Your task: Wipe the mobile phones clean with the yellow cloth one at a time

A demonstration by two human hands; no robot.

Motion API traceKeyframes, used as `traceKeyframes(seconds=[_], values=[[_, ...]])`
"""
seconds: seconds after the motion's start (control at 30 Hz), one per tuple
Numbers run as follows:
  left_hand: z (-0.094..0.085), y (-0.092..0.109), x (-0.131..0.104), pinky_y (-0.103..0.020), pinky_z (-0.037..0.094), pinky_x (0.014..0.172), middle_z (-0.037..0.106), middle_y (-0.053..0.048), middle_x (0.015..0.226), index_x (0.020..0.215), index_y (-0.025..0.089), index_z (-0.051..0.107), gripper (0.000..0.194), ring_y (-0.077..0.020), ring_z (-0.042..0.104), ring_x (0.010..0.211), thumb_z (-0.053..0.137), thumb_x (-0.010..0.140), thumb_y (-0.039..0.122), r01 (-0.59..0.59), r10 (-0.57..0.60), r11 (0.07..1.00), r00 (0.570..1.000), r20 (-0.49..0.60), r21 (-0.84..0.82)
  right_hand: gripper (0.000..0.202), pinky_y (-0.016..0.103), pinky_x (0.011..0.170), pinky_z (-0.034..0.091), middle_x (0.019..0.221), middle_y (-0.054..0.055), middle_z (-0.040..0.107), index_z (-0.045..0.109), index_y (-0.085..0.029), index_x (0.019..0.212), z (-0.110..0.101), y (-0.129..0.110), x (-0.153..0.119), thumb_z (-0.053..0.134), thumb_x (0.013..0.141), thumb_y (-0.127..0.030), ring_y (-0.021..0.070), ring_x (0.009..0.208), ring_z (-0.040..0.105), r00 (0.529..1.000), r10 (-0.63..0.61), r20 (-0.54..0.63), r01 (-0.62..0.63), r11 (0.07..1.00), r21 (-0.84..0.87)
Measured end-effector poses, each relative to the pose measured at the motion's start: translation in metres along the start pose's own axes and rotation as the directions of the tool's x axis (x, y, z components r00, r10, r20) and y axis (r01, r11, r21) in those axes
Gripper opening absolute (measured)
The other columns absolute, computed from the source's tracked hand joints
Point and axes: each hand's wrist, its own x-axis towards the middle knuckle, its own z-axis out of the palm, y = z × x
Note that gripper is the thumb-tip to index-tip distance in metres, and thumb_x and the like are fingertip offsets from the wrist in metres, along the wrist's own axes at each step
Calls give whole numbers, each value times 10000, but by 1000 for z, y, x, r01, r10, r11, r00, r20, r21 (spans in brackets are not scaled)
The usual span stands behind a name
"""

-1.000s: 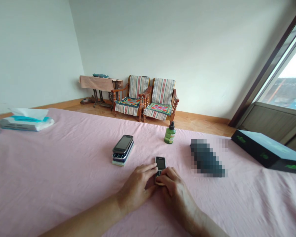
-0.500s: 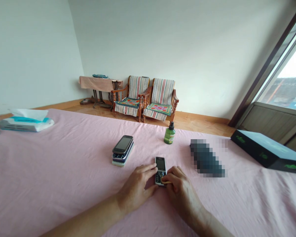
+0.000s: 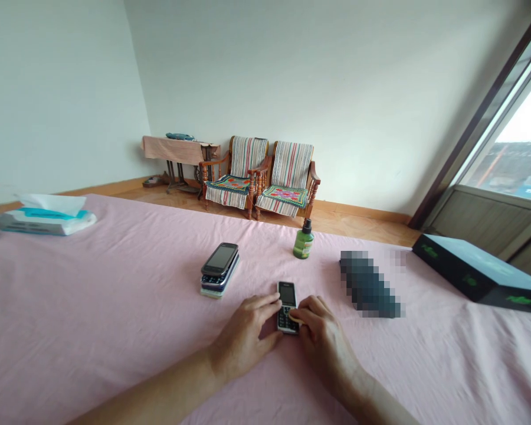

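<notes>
L hand: palm down on the worktop, fingers curled loosely. Fingertips touch the left edge of the keypad phone; thumb lies near its lower end. Grip is a light side pinch, not a full wrap.

R hand: also palm down, fingers bent. Fingertips rest on the lower right part of the phone, over the keypad area. Grip partly closed on the phone's edge; whether it presses the keys cannot be told.

Keypad phone: lies flat on the pink cloth between both hands, screen up and dark, top end pointing away from the person. Upper half is uncovered.

Near items:
- Stack of phones: left of and beyond the keypad phone, apart from it. Top unit is a dark touchscreen type.
- Green bottle: upright, dark cap, beyond the keypad phone, near the far edge.
- Blurred dark object: right of the hands, type not readable.
- Dark box: far right, green markings.
- Tissue pack: far left.

Background: two striped armchairs against the wall.
</notes>
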Motion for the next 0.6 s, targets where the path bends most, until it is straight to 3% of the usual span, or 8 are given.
traceKeyframes(seconds=[0.1,0.3,0.47,0.6], values=[[0,0,0,-396,383,1064,571,-66,1316,1236,236,597,551,-242,508,1222,687,718,73,8,-8,1000,1000,16,0,401,309,698,448,875,80,574,665,-172,810,1,-1,3,406,695,112,205,825,510,998,-36,49,35,999,28],[1,-3,2,-407,367,1075,561,-58,1328,1223,249,606,546,-246,493,1237,690,711,79,17,-17,998,1000,6,-62,352,309,687,427,802,57,565,646,-160,767,-1,1,3,446,703,123,195,783,498,1000,4,27,-4,1000,4],[3,-6,4,-411,392,1053,605,-75,1267,1127,215,666,517,-267,539,1183,690,644,34,64,-69,988,997,-33,-138,321,291,707,436,896,61,595,658,-179,809,2,-7,4,473,797,84,192,844,494,991,-80,109,77,997,30],[3,-9,6,-402,391,1052,606,-69,1263,1138,222,656,504,-269,536,1184,707,664,60,29,-35,982,999,-26,-185,300,289,718,444,876,52,596,663,-186,790,0,-11,2,506,799,70,187,840,498,989,-82,119,74,995,71]])
